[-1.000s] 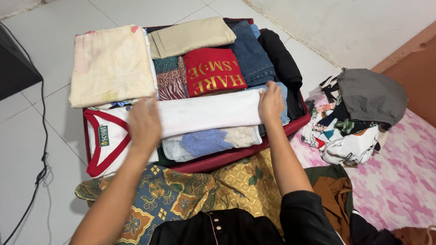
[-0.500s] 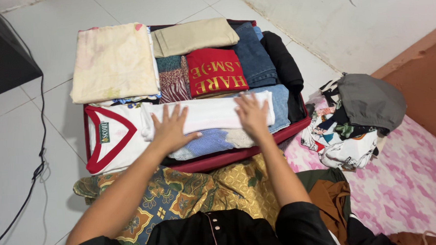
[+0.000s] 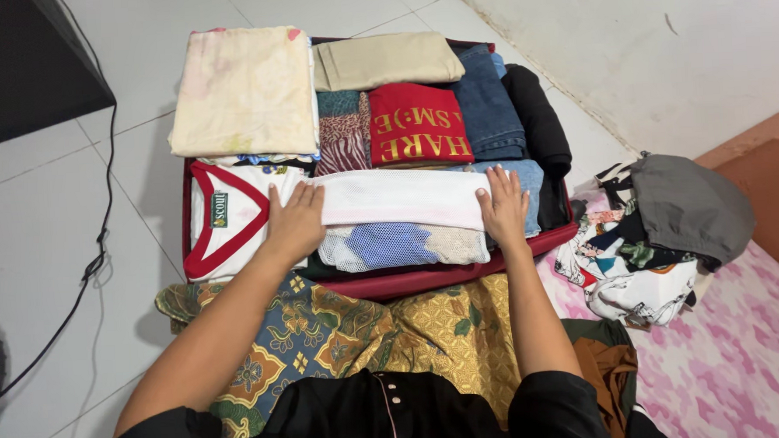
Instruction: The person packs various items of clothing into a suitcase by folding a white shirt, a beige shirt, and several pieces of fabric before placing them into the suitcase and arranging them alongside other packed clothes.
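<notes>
A red suitcase (image 3: 427, 280) lies open on the tiled floor, packed with folded clothes. Across its near half lies a folded white mesh garment (image 3: 402, 199). My left hand (image 3: 295, 223) rests flat on the left end of that garment, fingers spread. My right hand (image 3: 504, 207) presses flat on its right end. Under it shows a blue and white mesh piece (image 3: 391, 245). A white shirt with a red collar (image 3: 228, 222) lies to the left. Behind are a red printed shirt (image 3: 419, 123), blue jeans (image 3: 488, 105), a beige folded piece (image 3: 387, 60) and a cream cloth (image 3: 246, 92).
A loose heap of clothes topped by a grey garment (image 3: 687, 204) sits to the right on a pink patterned mat (image 3: 728, 353). A black cable (image 3: 93, 258) runs over the floor at left beside a dark cabinet (image 3: 24, 68). My lap wears patterned batik cloth (image 3: 325, 336).
My hands slid apart along the white mesh garment, from near its middle out to its two ends. The view shifted so the suitcase sits further right in the frame.
</notes>
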